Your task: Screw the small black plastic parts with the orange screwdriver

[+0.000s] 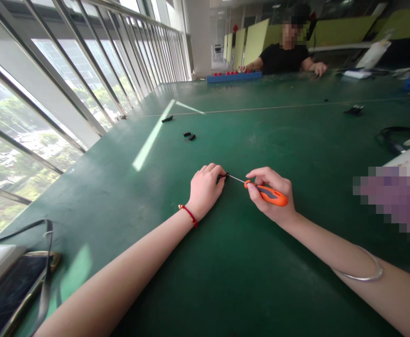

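My left hand (207, 187) rests on the green table and pinches a small black part (222, 177), mostly covered by the fingers, so its kind is unclear. In my right hand (278, 201) is a screwdriver (270, 194) with an orange and grey handle, its index finger raised off it. The thin metal shaft points left, and its tip meets or nearly meets the black part. Farther up the table lie two small black pieces (190, 136) side by side, and a longer black piece (167, 119) sits beyond them to the left.
A metal railing (120, 56) runs along the table's left edge. At lower left lie a phone (11, 290) and a strap (47, 262). Across the table sits a person (285, 54) behind a blue rack (233, 77) with red pieces. Black parts (355, 110) and a cable (389, 138) are at right.
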Tool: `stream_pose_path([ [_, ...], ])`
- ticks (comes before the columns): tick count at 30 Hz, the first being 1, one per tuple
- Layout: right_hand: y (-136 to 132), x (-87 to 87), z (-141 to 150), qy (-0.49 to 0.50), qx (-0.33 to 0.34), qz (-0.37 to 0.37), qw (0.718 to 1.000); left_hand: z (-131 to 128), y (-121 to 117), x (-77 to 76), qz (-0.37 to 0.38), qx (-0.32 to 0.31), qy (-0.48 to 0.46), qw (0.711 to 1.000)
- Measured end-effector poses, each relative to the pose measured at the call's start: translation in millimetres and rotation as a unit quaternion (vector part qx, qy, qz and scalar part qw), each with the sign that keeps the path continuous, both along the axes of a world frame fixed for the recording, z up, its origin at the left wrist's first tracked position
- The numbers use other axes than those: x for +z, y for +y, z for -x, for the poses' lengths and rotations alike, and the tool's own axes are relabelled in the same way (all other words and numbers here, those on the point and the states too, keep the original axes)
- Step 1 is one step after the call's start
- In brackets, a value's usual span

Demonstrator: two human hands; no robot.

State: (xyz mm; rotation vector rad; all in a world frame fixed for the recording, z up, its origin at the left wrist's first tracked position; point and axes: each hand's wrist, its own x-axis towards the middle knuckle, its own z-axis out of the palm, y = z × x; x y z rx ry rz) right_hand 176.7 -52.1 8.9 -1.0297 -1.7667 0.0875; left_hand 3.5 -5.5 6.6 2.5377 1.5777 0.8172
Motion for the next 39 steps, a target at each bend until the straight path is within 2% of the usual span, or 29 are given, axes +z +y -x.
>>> stream_pose_path([
  [9, -0.5, 0.9, 0.4, 0.103, 0.027, 0.083, 0.991, 1.8, 1.4, -2.0, 0.000, -0.012, -0.020, 1.000],
  [22, 6.5, -0.6, -4.5, 0.083, 0.002, 0.137, 0.987, 1.9, 0.8, -2.2, -0.016, -0.043, -0.058, 0.997],
  [26, 11.1, -3.7, -6.0, 0.029, -0.001, 0.160, 0.987, 2.0, 1.2, -2.3, -0.029, -0.068, -0.069, 0.995],
  [31, 17.2, -7.8, -7.1, -0.100, 0.046, 0.182, 0.977, 2.0, 0.9, -1.9, -0.035, -0.134, -0.080, 0.987],
  [39, 19.7, -9.5, -10.4, -0.125, 0.019, 0.169, 0.978, 2.3, -0.4, -0.1, -0.035, -0.171, -0.086, 0.981],
])
